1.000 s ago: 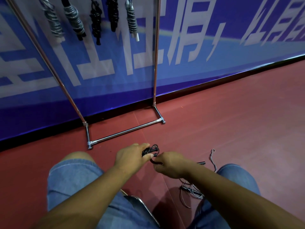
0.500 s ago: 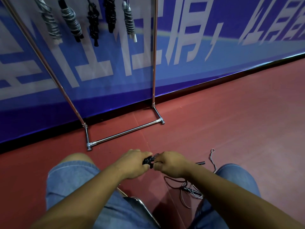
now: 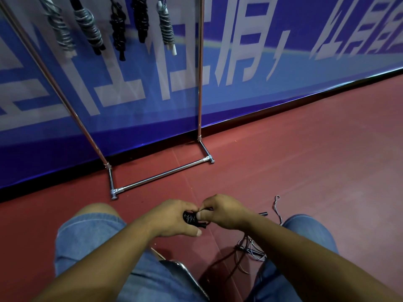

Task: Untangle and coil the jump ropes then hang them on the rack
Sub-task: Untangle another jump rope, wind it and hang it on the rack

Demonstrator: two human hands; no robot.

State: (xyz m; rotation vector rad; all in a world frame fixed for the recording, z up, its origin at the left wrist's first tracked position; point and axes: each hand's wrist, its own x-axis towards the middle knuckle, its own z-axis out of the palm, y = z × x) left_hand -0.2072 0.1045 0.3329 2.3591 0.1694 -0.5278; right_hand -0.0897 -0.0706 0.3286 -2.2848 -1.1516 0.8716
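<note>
My left hand [image 3: 172,217] grips a black jump rope bundle [image 3: 192,219] wound tight around its handles, held between my knees above the floor. My right hand [image 3: 222,211] pinches the loose end of that rope right at the bundle. A tangle of thin grey and black ropes [image 3: 250,250] lies on the floor under my right forearm. The metal rack [image 3: 199,83] stands ahead against the wall, and several coiled ropes [image 3: 166,29] hang from its top.
The rack's chrome base bar [image 3: 161,176] lies on the red floor just beyond my hands. A blue banner wall [image 3: 283,68] runs behind it. A chair seat edge [image 3: 185,273] shows between my denim-clad knees. A stray rope end [image 3: 277,203] lies to the right.
My right hand has moved in against the bundle, and the loop of loose rope seen earlier has been drawn tight onto it. My left hand has kept its grip.
</note>
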